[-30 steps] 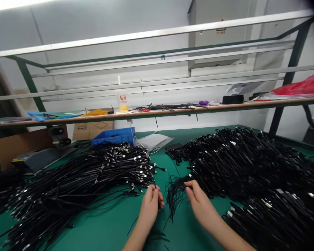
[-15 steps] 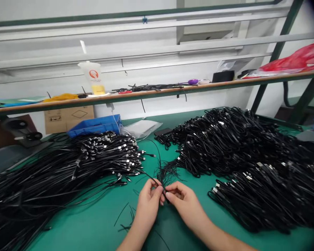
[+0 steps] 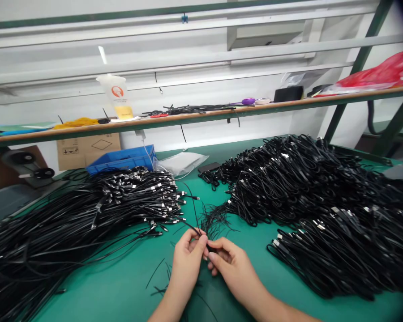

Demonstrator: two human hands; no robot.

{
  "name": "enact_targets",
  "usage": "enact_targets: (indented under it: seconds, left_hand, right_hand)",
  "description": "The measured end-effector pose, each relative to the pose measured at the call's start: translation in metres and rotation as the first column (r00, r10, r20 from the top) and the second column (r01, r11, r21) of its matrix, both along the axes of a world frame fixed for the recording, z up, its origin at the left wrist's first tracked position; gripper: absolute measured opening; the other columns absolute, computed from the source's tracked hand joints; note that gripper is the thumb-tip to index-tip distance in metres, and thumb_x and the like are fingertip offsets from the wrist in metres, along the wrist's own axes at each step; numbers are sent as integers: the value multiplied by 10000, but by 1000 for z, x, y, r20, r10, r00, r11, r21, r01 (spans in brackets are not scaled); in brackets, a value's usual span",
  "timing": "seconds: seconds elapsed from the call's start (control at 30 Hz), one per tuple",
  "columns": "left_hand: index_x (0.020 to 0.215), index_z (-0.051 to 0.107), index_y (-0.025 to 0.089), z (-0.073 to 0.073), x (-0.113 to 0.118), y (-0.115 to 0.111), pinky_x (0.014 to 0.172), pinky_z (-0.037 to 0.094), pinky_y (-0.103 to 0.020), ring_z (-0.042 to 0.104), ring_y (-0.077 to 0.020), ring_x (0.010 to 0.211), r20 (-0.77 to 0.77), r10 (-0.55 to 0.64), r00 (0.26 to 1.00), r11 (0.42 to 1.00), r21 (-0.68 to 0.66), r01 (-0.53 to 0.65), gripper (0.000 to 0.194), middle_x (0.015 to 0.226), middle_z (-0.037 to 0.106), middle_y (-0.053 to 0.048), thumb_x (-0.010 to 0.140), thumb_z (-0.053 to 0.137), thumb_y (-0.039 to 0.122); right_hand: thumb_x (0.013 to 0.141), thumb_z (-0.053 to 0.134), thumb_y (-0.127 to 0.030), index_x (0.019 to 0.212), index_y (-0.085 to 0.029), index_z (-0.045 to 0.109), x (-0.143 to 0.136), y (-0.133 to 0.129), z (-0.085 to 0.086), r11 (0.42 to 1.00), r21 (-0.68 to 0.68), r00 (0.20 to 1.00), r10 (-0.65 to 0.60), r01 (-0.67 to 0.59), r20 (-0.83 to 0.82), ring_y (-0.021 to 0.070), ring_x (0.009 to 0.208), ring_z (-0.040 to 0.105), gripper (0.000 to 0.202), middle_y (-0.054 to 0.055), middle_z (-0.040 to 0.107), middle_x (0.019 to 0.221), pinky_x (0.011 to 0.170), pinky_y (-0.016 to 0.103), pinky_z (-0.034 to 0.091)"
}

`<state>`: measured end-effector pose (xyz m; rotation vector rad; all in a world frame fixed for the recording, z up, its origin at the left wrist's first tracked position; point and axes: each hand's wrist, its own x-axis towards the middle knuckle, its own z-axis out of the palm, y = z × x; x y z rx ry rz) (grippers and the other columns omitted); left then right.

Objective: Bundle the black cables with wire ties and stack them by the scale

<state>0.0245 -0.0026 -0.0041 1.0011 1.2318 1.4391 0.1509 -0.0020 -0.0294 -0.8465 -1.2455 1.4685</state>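
Note:
My left hand (image 3: 187, 259) and my right hand (image 3: 232, 266) meet at the near middle of the green table (image 3: 121, 286). Both pinch a thin black tie (image 3: 195, 210) that sticks up between the fingertips. Just beyond them lies a small bunch of loose black ties (image 3: 215, 221). A long pile of straight black cables (image 3: 87, 214) with metal plugs lies to the left. A bigger heap of coiled black cables (image 3: 309, 188) fills the right side.
A few stray ties (image 3: 161, 277) lie on the mat near my left wrist. Behind stand a blue bin (image 3: 122, 160), a cardboard box (image 3: 87, 150), a clear bag (image 3: 184, 162) and a tape dispenser (image 3: 27, 167). A wooden shelf (image 3: 201, 117) carries a bottle (image 3: 118, 96) and a red bag (image 3: 383, 74).
My right hand came from the loose ties to meet my left hand, and both now hold one tie. The view has tilted down and shifted right.

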Motion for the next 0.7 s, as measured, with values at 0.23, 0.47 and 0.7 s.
enact_targets:
  seconds: [0.23,0.47,0.7]
  left_hand:
    - [802,716,135,-1,5,-1,507,423,-204,483,-92,518,83,46,996,999,0,-46,355,605,606,6,672,823,447]
    - [682,688,90,10,-6,3,480,423,-175,463,-66,514,383,176,907,983,-25,-180,370,631,617,-33,575,920,357]
    - [730,657,101,29,-79,21,470,425,-121,467,-26,524,449,432,783,865,40,-500,183,754,611,-18,703,828,162]
  right_hand:
    - [927,575,-329,884,-188,747,3,-3,7,953,301,966,-108,32,237,166,661,604,227,50,660,795,596,263,473]
    - [882,571,-272,924,-189,778,7,3,12,917,391,927,-209,76,311,179,670,598,227,61,684,785,593,262,449]
    - [848,610,-301,921,-210,805,25,14,22,907,418,922,-209,59,324,175,634,591,227,54,680,743,560,269,452]
